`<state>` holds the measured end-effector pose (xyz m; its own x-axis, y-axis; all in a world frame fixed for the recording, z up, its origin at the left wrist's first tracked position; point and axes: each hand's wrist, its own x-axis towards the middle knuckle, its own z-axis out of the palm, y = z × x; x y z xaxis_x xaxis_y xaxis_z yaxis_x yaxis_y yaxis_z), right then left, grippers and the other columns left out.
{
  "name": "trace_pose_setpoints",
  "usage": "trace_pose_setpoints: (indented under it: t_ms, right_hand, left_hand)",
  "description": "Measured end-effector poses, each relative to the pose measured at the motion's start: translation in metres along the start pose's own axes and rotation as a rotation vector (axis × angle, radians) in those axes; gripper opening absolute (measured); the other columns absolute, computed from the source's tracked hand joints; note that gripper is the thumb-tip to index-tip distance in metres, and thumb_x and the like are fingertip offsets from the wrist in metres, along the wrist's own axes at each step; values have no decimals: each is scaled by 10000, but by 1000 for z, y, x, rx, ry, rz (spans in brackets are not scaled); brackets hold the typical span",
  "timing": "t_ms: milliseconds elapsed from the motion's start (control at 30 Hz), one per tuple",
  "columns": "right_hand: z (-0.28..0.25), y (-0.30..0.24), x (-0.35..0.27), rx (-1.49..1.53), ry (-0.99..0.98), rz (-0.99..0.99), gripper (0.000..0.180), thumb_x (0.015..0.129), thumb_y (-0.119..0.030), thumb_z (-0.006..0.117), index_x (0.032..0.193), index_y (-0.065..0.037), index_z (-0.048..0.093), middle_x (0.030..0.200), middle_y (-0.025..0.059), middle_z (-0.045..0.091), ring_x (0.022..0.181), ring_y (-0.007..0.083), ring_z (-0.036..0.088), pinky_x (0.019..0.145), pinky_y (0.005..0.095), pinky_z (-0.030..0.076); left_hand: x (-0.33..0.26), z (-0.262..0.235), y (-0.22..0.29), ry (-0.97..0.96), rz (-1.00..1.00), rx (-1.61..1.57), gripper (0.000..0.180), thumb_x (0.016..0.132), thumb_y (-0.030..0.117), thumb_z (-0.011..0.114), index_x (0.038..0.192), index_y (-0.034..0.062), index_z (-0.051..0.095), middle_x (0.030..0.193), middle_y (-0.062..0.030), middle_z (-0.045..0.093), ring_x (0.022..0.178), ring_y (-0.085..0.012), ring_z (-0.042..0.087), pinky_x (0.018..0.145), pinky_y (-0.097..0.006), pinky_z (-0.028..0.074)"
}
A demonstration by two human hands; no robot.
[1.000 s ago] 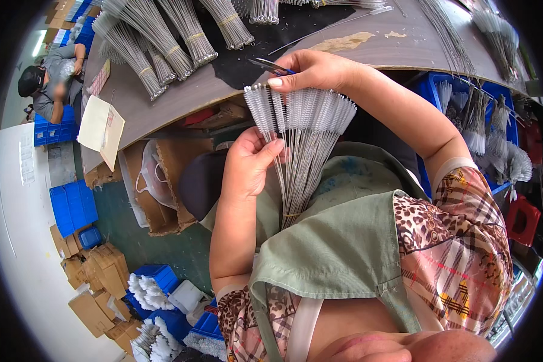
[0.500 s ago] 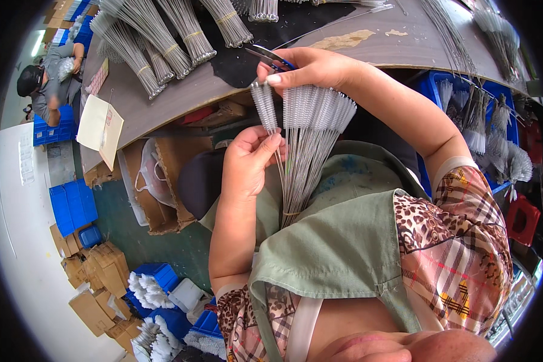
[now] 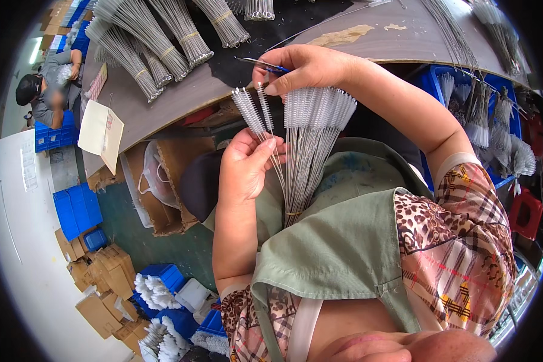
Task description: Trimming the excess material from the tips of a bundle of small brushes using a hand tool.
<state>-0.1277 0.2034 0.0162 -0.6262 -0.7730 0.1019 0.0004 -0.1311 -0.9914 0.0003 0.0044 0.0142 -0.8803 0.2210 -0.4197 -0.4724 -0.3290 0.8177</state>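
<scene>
A bundle of thin wire brushes (image 3: 320, 111) with pale bristle heads stands fanned out over my apron, its stems gathered by a band low down. My left hand (image 3: 247, 163) pinches the stems of a few brushes split off to the left side. One separated brush (image 3: 264, 104) stands apart from the others in that group, its tip just under my right fingers. My right hand (image 3: 304, 69) is curled round blue-handled scissors (image 3: 256, 61), their dark blades pointing left above the brush heads. The handle is partly hidden by the fingers.
Banded brush bundles (image 3: 190, 39) lie on the table (image 3: 380, 42) ahead, partly on a black sheet (image 3: 238, 66). A blue crate (image 3: 431, 81) with brushes stands at right. An open carton (image 3: 169, 211) sits below the table edge. A co-worker (image 3: 51, 84) is at far left.
The small group of brushes at my left hand has spread, some heads tilting left and one standing apart. The scissors have shifted slightly left and down with my right hand.
</scene>
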Motion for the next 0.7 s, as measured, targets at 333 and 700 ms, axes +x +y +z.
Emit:
trace_pose_setpoints:
  t_ms: [333, 700]
  right_hand:
    - [16, -42, -22, -361, 477, -111, 451, 982, -401, 340, 1070, -20, 565, 660, -31, 362, 630, 55, 380, 577, 214, 357]
    - [95, -29, -79, 661, 121, 514, 438, 970, -458, 312, 960, -54, 481, 585, -10, 484, 487, 91, 528, 413, 193, 369]
  left_hand:
    - [-3, -5, 0, -63, -33, -58, 120, 866, 62, 565, 970, 54, 506, 860, -86, 614, 849, -260, 637, 760, -423, 535]
    - [-2, -3, 2, -60, -30, -52, 146, 880, 93, 564, 986, 22, 492, 882, -116, 610, 805, -241, 627, 740, -371, 520]
